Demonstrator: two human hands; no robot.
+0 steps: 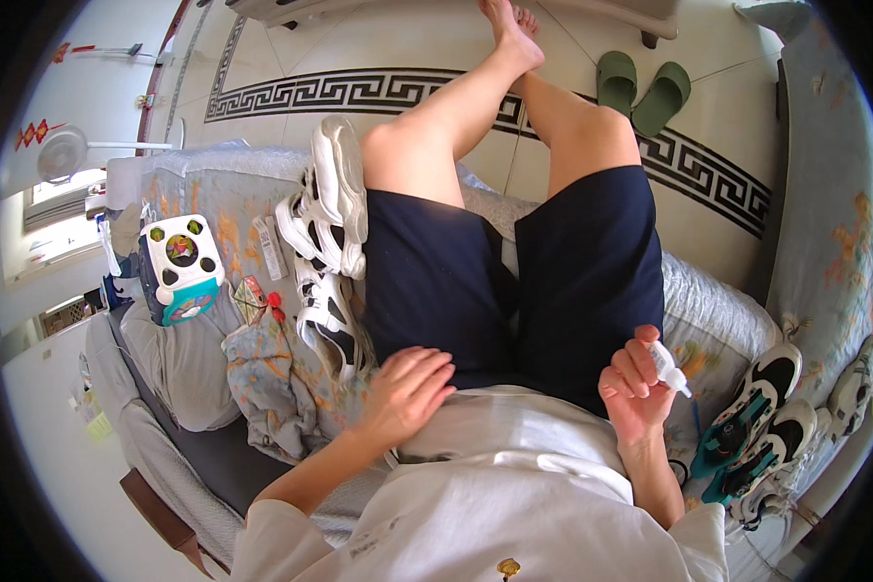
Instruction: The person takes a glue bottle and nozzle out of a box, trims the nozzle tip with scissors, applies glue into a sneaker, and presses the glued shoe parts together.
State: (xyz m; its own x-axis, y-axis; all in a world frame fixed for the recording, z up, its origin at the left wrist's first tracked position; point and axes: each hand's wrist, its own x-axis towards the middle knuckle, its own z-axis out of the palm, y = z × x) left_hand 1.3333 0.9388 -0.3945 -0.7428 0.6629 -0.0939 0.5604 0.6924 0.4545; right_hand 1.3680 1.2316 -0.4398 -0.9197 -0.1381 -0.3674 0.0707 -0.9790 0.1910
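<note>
My right hand [633,390] is closed around a small white squeeze bottle [665,367] with a pointed nozzle, held over the right thigh of my dark shorts [592,281]. The nozzle points away to the right. My left hand [412,390] lies flat at the top of my left thigh, its fingers stretched out and nothing in it. White and black sneakers [326,315] lean against my left thigh, one with its pale sole [341,184] turned up. To my right lie more sneakers [753,407] in white, black and teal.
I sit on a sofa with a grey floral cover [233,218]. At left are a white and teal toy box [182,262], a grey cushion [189,369], a crumpled cloth [272,388] and a flat white packet [269,247]. Green slippers [662,99] lie on the tiled floor.
</note>
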